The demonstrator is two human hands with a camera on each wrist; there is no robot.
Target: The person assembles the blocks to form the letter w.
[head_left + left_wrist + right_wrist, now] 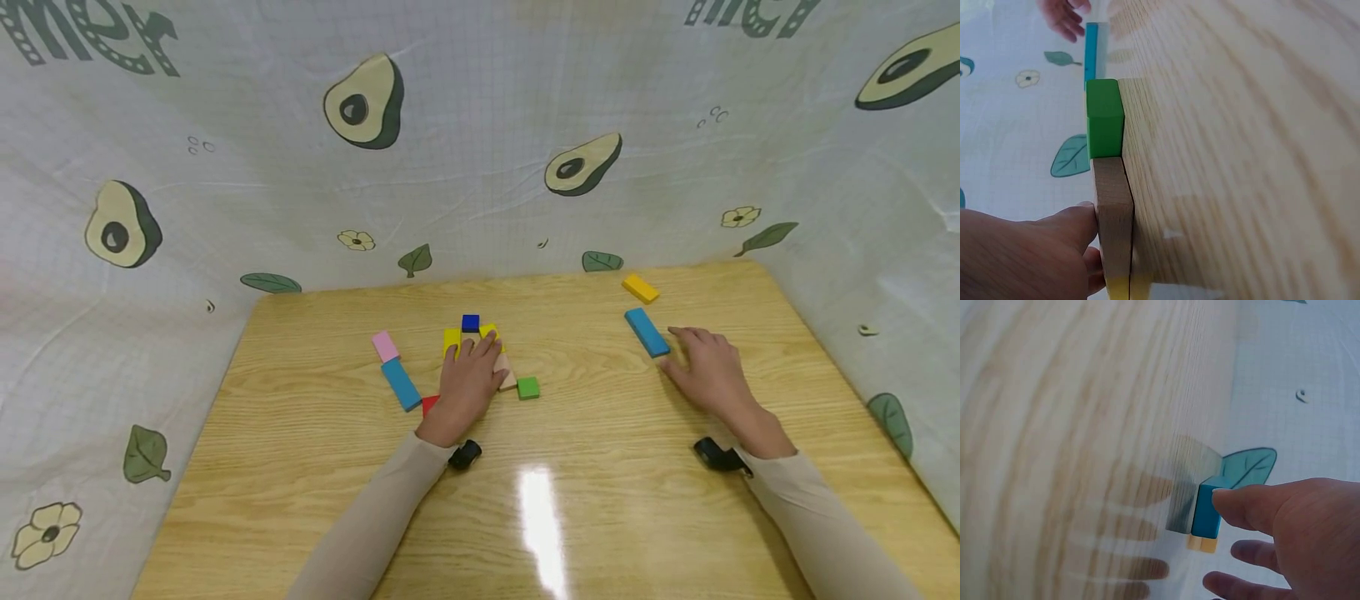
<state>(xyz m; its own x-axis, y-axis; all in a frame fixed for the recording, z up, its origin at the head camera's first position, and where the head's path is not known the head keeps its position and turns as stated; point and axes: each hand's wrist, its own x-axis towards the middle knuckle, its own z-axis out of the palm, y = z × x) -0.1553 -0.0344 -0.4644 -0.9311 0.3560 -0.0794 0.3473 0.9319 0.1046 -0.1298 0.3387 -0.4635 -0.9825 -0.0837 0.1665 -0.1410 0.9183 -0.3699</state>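
Note:
My left hand lies over a cluster of small flat blocks, fingers loosely extended. Its fingertips reach a yellow block, and the thumb rests against a plain wooden block. Beside that is a green block. A dark blue block and another yellow block show beyond the fingers; the hand partly hides a red block. At the right, my right hand hovers beside a long blue block, thumb tip close to its near end and fingers spread.
Left of the cluster, a pink block and a second long blue block meet end to end. An orange-yellow block lies behind the right blue one. Patterned cloth rises at the back and sides of the wooden table.

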